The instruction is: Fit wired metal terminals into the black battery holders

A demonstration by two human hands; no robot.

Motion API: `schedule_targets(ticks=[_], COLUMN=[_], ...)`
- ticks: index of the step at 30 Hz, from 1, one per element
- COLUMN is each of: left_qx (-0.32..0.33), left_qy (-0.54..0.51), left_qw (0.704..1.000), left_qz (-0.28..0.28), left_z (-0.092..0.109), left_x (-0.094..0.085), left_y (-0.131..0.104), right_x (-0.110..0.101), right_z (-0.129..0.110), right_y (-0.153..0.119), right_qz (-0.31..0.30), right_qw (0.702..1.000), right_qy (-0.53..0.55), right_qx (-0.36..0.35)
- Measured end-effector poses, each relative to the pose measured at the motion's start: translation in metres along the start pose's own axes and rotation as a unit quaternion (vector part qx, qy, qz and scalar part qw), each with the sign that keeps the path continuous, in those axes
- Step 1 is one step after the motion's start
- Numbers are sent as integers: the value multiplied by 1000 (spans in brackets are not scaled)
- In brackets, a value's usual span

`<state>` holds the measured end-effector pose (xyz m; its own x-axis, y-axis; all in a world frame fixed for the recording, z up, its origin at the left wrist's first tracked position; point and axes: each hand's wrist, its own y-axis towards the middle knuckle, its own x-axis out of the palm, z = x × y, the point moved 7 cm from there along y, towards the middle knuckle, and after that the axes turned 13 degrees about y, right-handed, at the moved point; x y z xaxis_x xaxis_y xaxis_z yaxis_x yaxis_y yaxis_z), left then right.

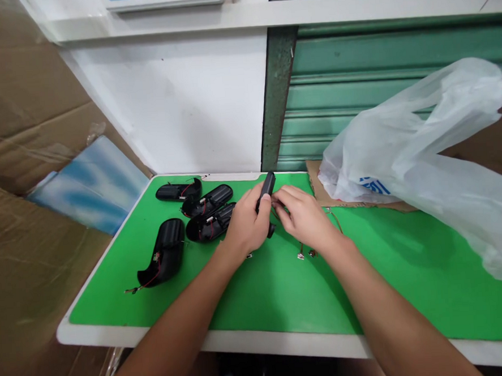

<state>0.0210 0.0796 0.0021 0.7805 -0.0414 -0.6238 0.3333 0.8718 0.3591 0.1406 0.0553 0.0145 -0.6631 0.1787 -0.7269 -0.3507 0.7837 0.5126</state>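
My left hand (249, 219) is wrapped round a black plastic housing (268, 184), which stands tilted above the green mat (266, 295). Close on its right, my right hand (297, 210) has its thumb and fingers pinched together beside the housing; what they hold is too small to make out. Brown wires with small metal connectors (300, 256) hang or lie below my right hand. Left of my hands lie several more black housings with red wires, one (169, 247) nearest the front and another (178, 191) at the back.
A white plastic bag (401, 145) rests on a cardboard piece (314, 178) at the back right. Large cardboard (27, 224) and a blue-white sheet (93, 183) flank the table's left side. Behind stand a white panel (177, 101) and a green shutter (374, 55).
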Motion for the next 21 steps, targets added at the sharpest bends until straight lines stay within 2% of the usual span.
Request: schedule_targets(ticks=[5,10,12,21], left_qx=[14,-97,-119,-109], left_qy=[5,-107,-130,-115], left_qw=[1000,990,984,987], left_qz=[8,-5,-10,-13], left_z=[4,-11,-15,-13], left_x=[-1,4,6,7], left_y=[1,4,4,5], right_x=[-3,-14,-16,-11], right_z=[0,5,8,10], right_y=[0,0,0,0], right_qz=[10,55,62,53], right_qw=[1000,994,992,992], right_qy=[25,81,97,95], right_qx=[13,44,58,67])
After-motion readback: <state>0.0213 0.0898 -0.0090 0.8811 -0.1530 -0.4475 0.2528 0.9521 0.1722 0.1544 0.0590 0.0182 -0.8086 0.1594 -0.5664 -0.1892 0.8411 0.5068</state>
